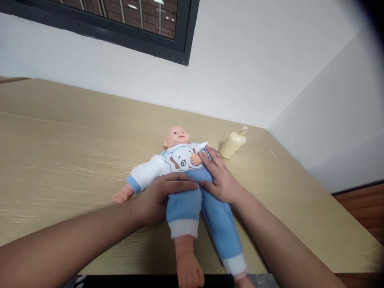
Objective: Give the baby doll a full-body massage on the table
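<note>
A baby doll [189, 176] lies on its back on the wooden table, head away from me, feet over the near edge. It wears a white top with a blue elephant print and blue trousers with white cuffs. Around its bent thigh, at the left, my left hand [162, 194] is wrapped, thumb across the top; some fingers are hidden. My right hand [220, 174] rests on the doll's other side at the hip and sleeve, its fingers stretched out and thumb apart. The doll's small hand shows beside my fingertips, on its belly.
A cream pump bottle [232, 145] stands beyond my right hand on the table [75, 132]. A thin pale strip [272, 151] lies farther right. White walls [234, 60] border the table behind and at the right, with a dark-framed window [183, 30] above.
</note>
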`<state>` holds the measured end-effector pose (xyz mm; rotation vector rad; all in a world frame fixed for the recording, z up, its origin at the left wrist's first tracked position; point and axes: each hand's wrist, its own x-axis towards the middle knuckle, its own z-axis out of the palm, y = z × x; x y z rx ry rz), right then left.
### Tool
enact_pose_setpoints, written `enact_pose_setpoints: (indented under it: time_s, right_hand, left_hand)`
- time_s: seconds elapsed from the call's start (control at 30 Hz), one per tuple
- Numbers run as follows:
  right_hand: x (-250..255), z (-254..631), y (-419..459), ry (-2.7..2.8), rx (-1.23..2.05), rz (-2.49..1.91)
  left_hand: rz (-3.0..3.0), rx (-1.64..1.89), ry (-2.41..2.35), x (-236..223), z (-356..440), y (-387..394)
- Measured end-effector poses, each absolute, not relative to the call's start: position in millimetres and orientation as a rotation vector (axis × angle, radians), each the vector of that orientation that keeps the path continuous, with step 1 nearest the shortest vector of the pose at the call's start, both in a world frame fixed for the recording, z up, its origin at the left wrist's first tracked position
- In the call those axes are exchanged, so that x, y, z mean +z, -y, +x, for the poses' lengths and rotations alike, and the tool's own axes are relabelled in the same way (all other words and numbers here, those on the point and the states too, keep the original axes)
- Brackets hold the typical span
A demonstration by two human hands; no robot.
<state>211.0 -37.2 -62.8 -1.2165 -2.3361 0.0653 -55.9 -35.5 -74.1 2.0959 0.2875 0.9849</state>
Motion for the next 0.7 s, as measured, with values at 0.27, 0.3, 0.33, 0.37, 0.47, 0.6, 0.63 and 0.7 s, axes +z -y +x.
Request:
enact_pose_setpoints:
  time_s: [0.27, 0.3, 0.33, 0.37, 0.47, 0.6, 0.63, 0.7]
  right_hand:
    - [-68, 209, 39, 2.272, 0.032, -1.278]
    - [-71, 209, 39, 2.220, 0.061, -1.288]
    - [-74, 210, 39, 2.151, 0.102, -1.291]
    - [-78, 212, 38, 2.067, 0.161, -1.286]
    - [-90, 219, 30, 1.774, 0.422, -1.187]
    - [-104, 235, 12, 1.361, 0.698, -1.120]
    - [-106, 240, 8, 1.247, 0.768, -1.132]
    - [-108, 248, 3, 1.027, 0.909, -1.152]
  left_hand:
    - [2.226, 1.003, -0.266, -70, -56, 38]
    - [2.268, 0.995, -0.265, -70, -57, 40]
    - [2.316, 0.985, -0.269, -69, -58, 43]
    - [2.372, 0.974, -0.273, -69, -60, 46]
    - [2.547, 0.975, -0.290, -72, -62, 56]
    - [2.689, 0.951, -0.308, -73, -62, 68]
    - [2.713, 0.930, -0.304, -73, -62, 70]
    - [2.767, 0.898, -0.299, -71, -61, 73]
